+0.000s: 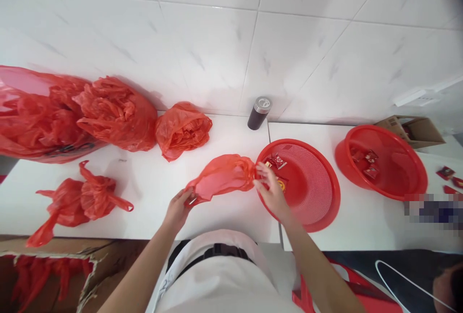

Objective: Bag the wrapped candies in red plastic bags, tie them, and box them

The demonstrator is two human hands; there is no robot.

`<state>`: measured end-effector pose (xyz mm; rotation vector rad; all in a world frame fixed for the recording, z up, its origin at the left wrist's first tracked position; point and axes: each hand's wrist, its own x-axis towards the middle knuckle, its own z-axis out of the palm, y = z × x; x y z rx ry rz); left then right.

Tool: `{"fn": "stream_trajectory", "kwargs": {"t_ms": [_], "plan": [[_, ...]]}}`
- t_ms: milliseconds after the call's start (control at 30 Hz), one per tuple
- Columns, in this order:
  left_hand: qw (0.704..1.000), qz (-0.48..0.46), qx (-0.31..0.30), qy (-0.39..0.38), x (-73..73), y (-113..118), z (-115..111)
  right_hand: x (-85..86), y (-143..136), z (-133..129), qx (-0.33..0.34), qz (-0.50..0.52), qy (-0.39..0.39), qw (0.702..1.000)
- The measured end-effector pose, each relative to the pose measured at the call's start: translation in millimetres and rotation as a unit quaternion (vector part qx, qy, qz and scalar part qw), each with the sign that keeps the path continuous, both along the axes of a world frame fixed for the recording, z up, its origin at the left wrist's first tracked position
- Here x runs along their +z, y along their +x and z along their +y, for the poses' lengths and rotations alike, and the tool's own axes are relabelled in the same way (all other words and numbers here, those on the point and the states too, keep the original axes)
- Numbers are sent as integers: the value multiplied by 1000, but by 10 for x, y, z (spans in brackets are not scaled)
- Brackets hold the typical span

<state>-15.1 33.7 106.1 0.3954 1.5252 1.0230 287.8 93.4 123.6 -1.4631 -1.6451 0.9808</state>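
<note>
A thin red plastic bag (222,175) stretches out above the white table, puffed and partly see-through. My left hand (181,207) pinches its near left end. At the bag's other end, my right hand (271,190) has its fingers stretched out and apart, close to the bag and over the left rim of a red mesh basket (321,187). Several small red-wrapped packets (278,161) lie in the basket, partly hidden behind my right hand.
Bulky red bags (119,115) stand along the wall at left, with a smaller bag of crumpled plastic (183,129) beside them. Two tied bags (97,197) lie in front. A dark tumbler (259,113), a red basin (387,163) and a cardboard box (430,132) stand toward the right. A person sits at far right.
</note>
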Motion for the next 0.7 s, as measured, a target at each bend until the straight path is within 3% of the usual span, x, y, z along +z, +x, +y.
{"fn": "stream_trajectory", "kwargs": {"t_ms": [67, 133, 200, 300, 400, 500, 700], "plan": [[999, -40, -4, 11, 248, -151, -30, -121, 319, 112, -37, -79, 5, 996], [996, -81, -33, 12, 487, -240, -73, -374, 640, 270, -31, -241, -1, 970], [992, -105, -64, 7, 691, -265, -115, -679, 875, 421, 69, -375, -2, 924], [991, -113, -68, -10, 893, -236, -164, -1036, 999, 582, 168, -464, 44, 868], [988, -145, -35, -38, 960, -196, -204, -1163, 958, 666, 160, -471, 80, 863], [980, -187, 13, -61, 927, -163, -252, -1144, 914, 650, 160, -451, 92, 873], [967, -234, 55, -81, 782, -74, -365, -1088, 954, 229, 179, -445, 96, 872]]}}
